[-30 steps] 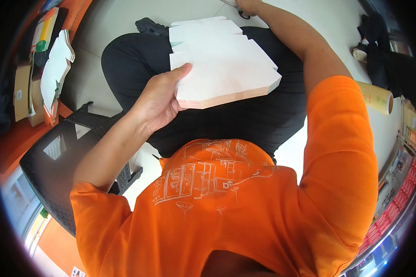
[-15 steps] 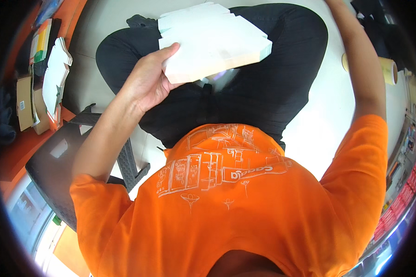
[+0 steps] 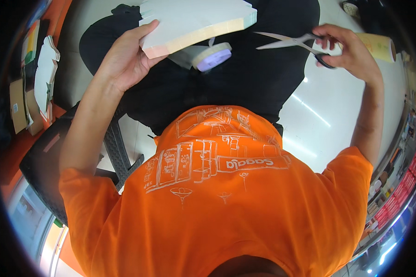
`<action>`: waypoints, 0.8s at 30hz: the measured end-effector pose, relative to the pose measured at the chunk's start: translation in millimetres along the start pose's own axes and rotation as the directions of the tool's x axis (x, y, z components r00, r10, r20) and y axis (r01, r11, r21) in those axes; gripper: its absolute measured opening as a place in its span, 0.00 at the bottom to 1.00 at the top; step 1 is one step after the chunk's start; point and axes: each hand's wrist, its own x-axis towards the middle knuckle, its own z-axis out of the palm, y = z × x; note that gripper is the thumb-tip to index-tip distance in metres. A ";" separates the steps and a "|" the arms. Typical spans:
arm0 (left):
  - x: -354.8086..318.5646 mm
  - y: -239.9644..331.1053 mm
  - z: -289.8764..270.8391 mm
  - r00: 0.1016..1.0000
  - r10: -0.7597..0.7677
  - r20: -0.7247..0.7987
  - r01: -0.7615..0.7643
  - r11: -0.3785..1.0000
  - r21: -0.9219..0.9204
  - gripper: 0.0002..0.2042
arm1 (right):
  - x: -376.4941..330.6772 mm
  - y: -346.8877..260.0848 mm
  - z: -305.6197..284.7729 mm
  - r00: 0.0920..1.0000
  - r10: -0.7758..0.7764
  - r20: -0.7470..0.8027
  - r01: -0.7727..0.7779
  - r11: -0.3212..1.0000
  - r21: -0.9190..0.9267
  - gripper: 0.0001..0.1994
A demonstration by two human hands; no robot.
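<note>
My left hand (image 3: 127, 60) grips the near left corner of a thick stack of white notched paper pieces (image 3: 198, 18), its thumb on top. The near side of the stack shows pale pink, cream and green tints. Under it, above my lap, a tape roll (image 3: 211, 57) with a lilac core hangs or rests; a clear strip runs from it toward the stack, and where it joins is hidden. Off to the right, my right hand (image 3: 349, 50) holds black-handled scissors (image 3: 289, 42), fingers in the loops. The blades are spread and point left toward the stack and tape.
Beyond my right hand a wide yellow roll (image 3: 379, 47) lies on the pale floor. A dark stool (image 3: 46, 152) stands by my left arm. More white notched pieces (image 3: 46, 76) and a cardboard piece (image 3: 17, 106) sit at the orange unit on the left.
My right hand has come back from the far right edge with scissors in it. The left hand and stack have shifted slightly left and away, and the tape roll now shows more.
</note>
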 end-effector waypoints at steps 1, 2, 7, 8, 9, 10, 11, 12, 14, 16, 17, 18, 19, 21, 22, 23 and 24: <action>-0.2 -1.3 0.5 1.000 0.005 -0.012 -0.004 1.000 0.005 0.16 | 6.2 -0.4 12.1 0.998 -0.039 -0.054 0.040 0.999 0.022 0.26; -0.6 -1.8 0.0 1.000 0.012 -0.023 -0.012 1.000 0.005 0.16 | 15.6 -2.6 23.0 0.991 -0.077 -0.107 0.082 0.996 0.036 0.24; -1.2 -2.2 2.5 1.000 0.014 -0.009 -0.014 1.000 0.006 0.17 | 45.0 -35.0 34.2 0.992 -0.087 -0.089 0.101 0.982 0.161 0.21; -0.4 -2.3 0.7 1.000 0.012 0.004 -0.012 1.000 0.007 0.17 | 49.2 -36.1 36.9 0.994 -0.069 -0.079 0.083 0.979 0.185 0.23; 0.5 -2.5 -0.6 1.000 0.010 0.017 -0.010 1.000 0.008 0.17 | 53.2 -37.2 39.8 0.996 -0.051 -0.069 0.064 0.976 0.207 0.24; 1.0 -2.3 -0.9 1.000 0.009 0.010 -0.009 1.000 0.022 0.17 | 56.9 -38.9 43.0 0.986 -0.123 -0.114 0.144 0.968 0.205 0.23; 1.9 -2.1 -0.7 1.000 0.008 0.004 -0.008 0.999 0.036 0.17 | 58.9 -40.7 45.6 0.983 -0.138 -0.124 0.159 0.970 0.183 0.22; 2.4 -1.9 -0.1 1.000 0.007 -0.001 -0.007 0.999 0.050 0.16 | 60.2 -42.5 47.9 0.979 -0.153 -0.134 0.174 0.971 0.162 0.22; 1.9 -2.8 0.7 1.000 0.025 0.002 -0.025 0.998 0.054 0.16 | 63.9 -45.0 54.5 0.960 -0.218 -0.173 0.240 0.964 0.115 0.21; 0.7 -4.3 0.1 0.999 0.039 -0.011 -0.039 0.998 0.049 0.16 | 68.0 -48.3 59.2 0.950 -0.259 -0.175 0.278 0.956 0.091 0.20; 0.8 -4.4 -0.6 0.999 0.042 -0.013 -0.041 0.998 0.045 0.17 | 67.6 -50.9 61.4 0.945 -0.273 -0.178 0.290 0.954 0.077 0.19; 1.2 -4.7 -2.1 0.999 0.044 -0.016 -0.043 0.998 0.041 0.17 | 66.9 -53.0 64.2 0.940 -0.277 -0.199 0.295 0.953 0.069 0.18; 2.7 -4.3 -6.1 0.999 0.038 -0.006 -0.037 0.997 0.067 0.16 | 66.0 -55.0 67.1 0.934 -0.281 -0.219 0.301 0.952 0.062 0.18; 7.1 -1.7 -13.5 1.000 0.027 0.009 -0.028 0.992 0.122 0.16 | 64.7 -57.5 70.4 0.928 -0.279 -0.247 0.296 0.954 0.036 0.17; 6.8 -1.5 -12.9 1.000 0.020 0.014 -0.022 0.993 0.120 0.16 | 63.4 -59.3 71.5 0.929 -0.271 -0.253 0.285 0.958 0.018 0.16; 5.7 -0.6 -12.0 1.000 0.015 0.016 -0.017 0.993 0.115 0.16 | 62.8 -60.4 72.2 0.929 -0.267 -0.258 0.275 0.961 -0.002 0.16; 4.8 -0.2 -11.5 1.000 0.011 0.018 -0.013 0.994 0.110 0.16 | 62.5 -60.7 73.5 0.928 -0.265 -0.263 0.275 0.962 -0.001 0.16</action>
